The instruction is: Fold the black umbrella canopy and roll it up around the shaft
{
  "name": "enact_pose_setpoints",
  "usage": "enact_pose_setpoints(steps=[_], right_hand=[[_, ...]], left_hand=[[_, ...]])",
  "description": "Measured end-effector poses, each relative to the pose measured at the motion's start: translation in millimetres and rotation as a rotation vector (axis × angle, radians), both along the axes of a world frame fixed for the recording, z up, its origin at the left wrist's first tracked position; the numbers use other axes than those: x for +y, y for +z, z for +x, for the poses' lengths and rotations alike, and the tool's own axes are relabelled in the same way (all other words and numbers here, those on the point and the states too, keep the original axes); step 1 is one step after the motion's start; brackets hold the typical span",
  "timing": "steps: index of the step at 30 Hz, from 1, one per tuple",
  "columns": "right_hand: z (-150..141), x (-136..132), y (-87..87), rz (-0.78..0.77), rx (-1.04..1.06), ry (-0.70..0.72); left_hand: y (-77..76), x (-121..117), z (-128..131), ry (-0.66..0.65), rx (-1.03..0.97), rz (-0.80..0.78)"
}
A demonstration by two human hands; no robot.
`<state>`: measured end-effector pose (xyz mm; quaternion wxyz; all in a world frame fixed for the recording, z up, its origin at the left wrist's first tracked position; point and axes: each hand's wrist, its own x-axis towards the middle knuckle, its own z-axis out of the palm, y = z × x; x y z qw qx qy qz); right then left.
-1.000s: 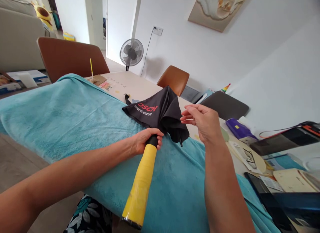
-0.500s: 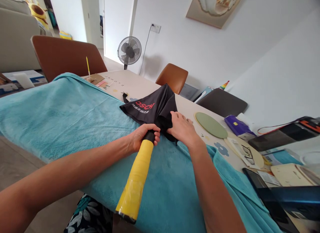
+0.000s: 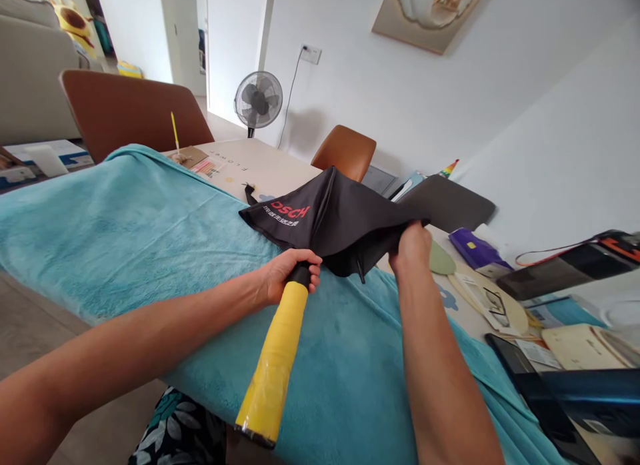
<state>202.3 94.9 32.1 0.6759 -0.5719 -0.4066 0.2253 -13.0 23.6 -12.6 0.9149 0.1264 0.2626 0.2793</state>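
Note:
A black folding umbrella (image 3: 330, 218) with red lettering lies on a teal towel (image 3: 125, 218) spread over the table. Its long yellow handle (image 3: 275, 365) points toward me, past the table's near edge. My left hand (image 3: 287, 275) is wrapped round the black neck just above the yellow handle. My right hand (image 3: 411, 246) is closed on a fold of the black canopy and holds it stretched out to the right, above the table.
Two brown chairs (image 3: 130, 115) stand behind the table, and a standing fan (image 3: 259, 102) is by the far wall. At the right lie a dark pad (image 3: 450, 205), a purple pack (image 3: 475, 248), a green disc (image 3: 440, 258), papers and a black tablet (image 3: 540, 398).
My right hand dropped from open in the air onto the canopy near the handle, gripped a fold and pulled it out to the right, spreading the fabric. My left hand stayed on the neck.

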Motion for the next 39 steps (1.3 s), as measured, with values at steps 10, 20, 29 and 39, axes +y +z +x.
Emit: enact_pose_setpoints(steps=[10,20,29,39], right_hand=[[-49,-3,-8.9,0.136,0.590,0.499],[-66,-9,-17.6,0.074,0.313,0.511],[-82,-12,-29.4,-0.011,0.320,0.478],[-24,2,-3.9,0.284,-0.162,-0.191]], left_hand=[[-1.8,-3,5,-0.040,-0.025,0.005],[-6.1,-2,9,-0.048,-0.047,0.044],[-3.9,-4,8,-0.048,0.034,0.048],[-10.5,-3,10,-0.060,0.066,0.074]])
